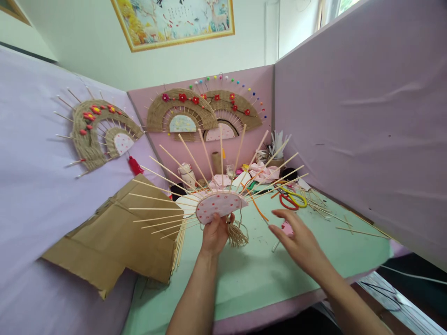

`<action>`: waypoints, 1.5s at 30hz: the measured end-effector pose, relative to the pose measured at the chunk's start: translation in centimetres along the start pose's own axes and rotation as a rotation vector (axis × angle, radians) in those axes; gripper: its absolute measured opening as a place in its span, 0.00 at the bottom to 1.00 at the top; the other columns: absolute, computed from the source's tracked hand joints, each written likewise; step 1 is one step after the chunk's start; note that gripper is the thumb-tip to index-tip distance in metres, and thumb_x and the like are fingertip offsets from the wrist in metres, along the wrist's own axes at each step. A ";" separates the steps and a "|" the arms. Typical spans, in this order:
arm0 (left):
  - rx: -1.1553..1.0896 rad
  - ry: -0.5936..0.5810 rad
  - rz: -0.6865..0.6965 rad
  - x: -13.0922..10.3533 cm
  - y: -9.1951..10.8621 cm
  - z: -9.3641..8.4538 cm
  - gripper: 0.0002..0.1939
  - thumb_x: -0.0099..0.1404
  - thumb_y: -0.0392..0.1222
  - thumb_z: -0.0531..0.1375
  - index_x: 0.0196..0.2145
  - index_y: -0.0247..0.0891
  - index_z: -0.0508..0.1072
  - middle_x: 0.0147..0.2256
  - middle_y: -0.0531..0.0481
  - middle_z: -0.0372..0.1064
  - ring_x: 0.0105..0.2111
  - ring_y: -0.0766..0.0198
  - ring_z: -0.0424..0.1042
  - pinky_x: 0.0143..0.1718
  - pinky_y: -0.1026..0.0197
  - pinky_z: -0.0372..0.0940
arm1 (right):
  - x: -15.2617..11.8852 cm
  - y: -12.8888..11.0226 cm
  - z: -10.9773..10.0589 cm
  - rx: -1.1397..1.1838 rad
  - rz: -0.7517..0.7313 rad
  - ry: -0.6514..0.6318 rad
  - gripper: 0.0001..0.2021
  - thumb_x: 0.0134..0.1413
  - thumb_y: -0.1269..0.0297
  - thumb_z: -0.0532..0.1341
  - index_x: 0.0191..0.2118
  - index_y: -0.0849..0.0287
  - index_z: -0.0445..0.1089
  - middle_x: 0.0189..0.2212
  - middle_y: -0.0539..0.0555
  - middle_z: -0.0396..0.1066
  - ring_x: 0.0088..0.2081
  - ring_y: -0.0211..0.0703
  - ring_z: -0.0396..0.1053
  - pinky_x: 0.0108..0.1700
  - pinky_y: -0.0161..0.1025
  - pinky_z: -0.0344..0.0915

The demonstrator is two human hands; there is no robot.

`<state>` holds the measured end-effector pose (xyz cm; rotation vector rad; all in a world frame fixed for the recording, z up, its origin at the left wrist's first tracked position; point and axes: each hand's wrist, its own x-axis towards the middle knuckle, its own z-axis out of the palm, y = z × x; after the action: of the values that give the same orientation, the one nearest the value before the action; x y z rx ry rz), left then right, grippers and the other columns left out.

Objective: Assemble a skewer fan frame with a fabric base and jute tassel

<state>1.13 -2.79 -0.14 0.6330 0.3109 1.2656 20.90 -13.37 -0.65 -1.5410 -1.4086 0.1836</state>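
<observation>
My left hand (214, 232) grips the lower edge of a half-round piece (220, 204) covered in pink cloth with red dots. Long thin wooden sticks (188, 156) fan out from its curved edge, and a twine tassel (238, 233) hangs below it. To the right, my right hand (296, 239) hovers over the table with thumb and fingers apart and nothing between them. An orange strip (259, 207) shows just beyond its fingertips. Behind that hand, a small pink piece (287, 228) is partly hidden.
Brown cardboard (115, 237) leans at the left. Scissors (293, 199) with red and yellow handles, loose sticks (344, 218) and crumpled pink cloth (264, 172) lie at the back right of the green table (251, 288). Finished twine fans (181, 109) hang on the partition.
</observation>
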 end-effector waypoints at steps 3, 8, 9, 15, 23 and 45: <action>0.032 -0.001 0.031 -0.1 -0.1 0.3 0.21 0.47 0.49 0.75 0.37 0.42 0.77 0.37 0.52 0.76 0.39 0.62 0.72 0.48 0.55 0.65 | 0.8 -3.8 3.6 0.439 0.000 0.030 0.17 0.54 0.53 0.64 0.46 0.54 0.66 0.46 0.58 0.73 0.50 0.50 0.70 0.55 0.50 0.65; 0.057 0.037 0.063 0.0 0.0 0.5 0.22 0.47 0.49 0.75 0.38 0.40 0.77 0.39 0.52 0.77 0.39 0.64 0.73 0.47 0.57 0.65 | 1.3 -6.2 7.5 0.613 -0.014 0.107 0.12 0.59 0.54 0.60 0.41 0.54 0.60 0.27 0.48 0.71 0.29 0.41 0.72 0.32 0.38 0.70; 0.056 0.050 0.064 0.1 -0.1 0.5 0.21 0.48 0.48 0.75 0.38 0.40 0.77 0.39 0.52 0.77 0.39 0.64 0.73 0.46 0.57 0.65 | 1.4 -6.2 7.4 0.615 -0.019 0.141 0.11 0.60 0.55 0.59 0.42 0.54 0.59 0.24 0.46 0.69 0.26 0.39 0.70 0.29 0.36 0.68; 0.024 0.137 0.042 0.3 -0.3 0.5 0.15 0.53 0.44 0.72 0.37 0.40 0.75 0.36 0.54 0.77 0.34 0.67 0.74 0.40 0.59 0.68 | 3.2 -5.8 4.2 0.438 -0.146 0.348 0.06 0.61 0.61 0.60 0.40 0.56 0.70 0.30 0.51 0.70 0.30 0.40 0.66 0.32 0.38 0.64; 0.000 0.187 0.027 0.6 -0.2 0.5 0.14 0.54 0.42 0.72 0.36 0.40 0.75 0.34 0.54 0.77 0.29 0.68 0.73 0.35 0.60 0.70 | 4.4 -4.8 4.0 0.213 -0.305 0.383 0.06 0.62 0.66 0.58 0.36 0.56 0.73 0.29 0.52 0.72 0.30 0.41 0.67 0.34 0.39 0.65; 0.020 0.233 0.064 0.7 -0.4 0.5 0.11 0.56 0.42 0.70 0.36 0.39 0.74 0.31 0.56 0.75 0.26 0.71 0.73 0.32 0.64 0.68 | 3.3 -3.5 5.8 0.114 -0.377 0.292 0.09 0.62 0.70 0.57 0.41 0.55 0.75 0.35 0.55 0.75 0.33 0.41 0.73 0.35 0.38 0.71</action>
<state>1.91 -2.28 0.07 0.5161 0.4995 1.4018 15.63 -8.10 0.67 -1.1324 -1.3966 -0.1811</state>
